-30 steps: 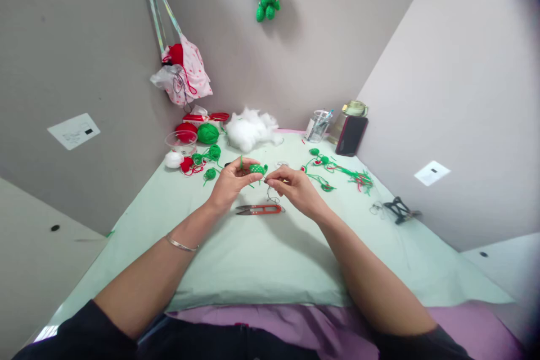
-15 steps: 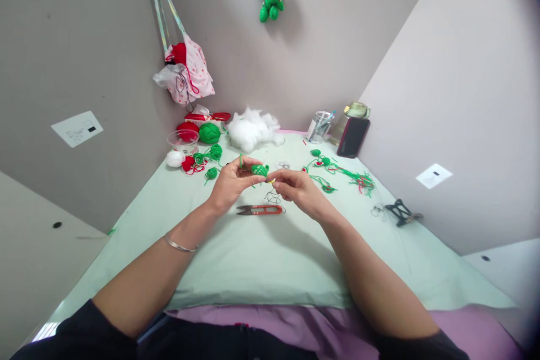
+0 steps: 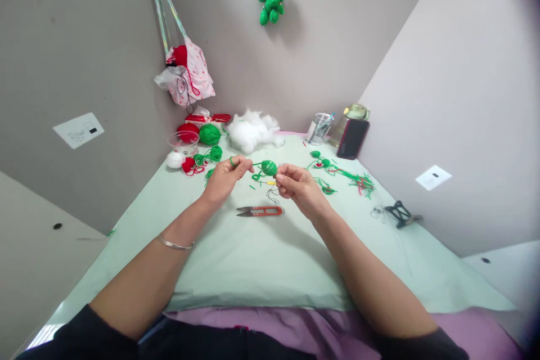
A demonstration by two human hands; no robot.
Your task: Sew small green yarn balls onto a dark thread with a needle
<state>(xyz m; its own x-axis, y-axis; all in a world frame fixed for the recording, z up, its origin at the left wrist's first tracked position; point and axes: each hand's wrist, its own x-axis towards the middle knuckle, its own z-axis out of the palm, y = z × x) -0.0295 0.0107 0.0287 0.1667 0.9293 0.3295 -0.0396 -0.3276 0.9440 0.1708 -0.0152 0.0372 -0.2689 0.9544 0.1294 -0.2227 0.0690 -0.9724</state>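
Note:
A small green crocheted ball [image 3: 269,167] with pale specks hangs between my two hands above the table. My left hand [image 3: 228,176] pinches a green strand that runs to the ball's left side. At the ball's lower right, my right hand [image 3: 296,184] has its fingertips pressed together; what they pinch there is too small to make out. Beneath the ball lie a yellow-handled hook [image 3: 270,183], a green loop and thin dark thread. Orange-handled thread snips [image 3: 260,211] rest on the table nearer to me, blades to the left.
White stuffing [image 3: 253,130] sits at the back of the green-covered table [image 3: 261,259]. Yarn balls [image 3: 210,133] and a clear tub are at left. Crocheted pieces [image 3: 324,163], a pen cup [image 3: 319,128], a phone [image 3: 353,139] and a black stand [image 3: 403,214] are at right.
My hands have moved apart, my left one leftward. The green ball now shows between them with its strand stretched out, and the yellow hook lies uncovered on the table.

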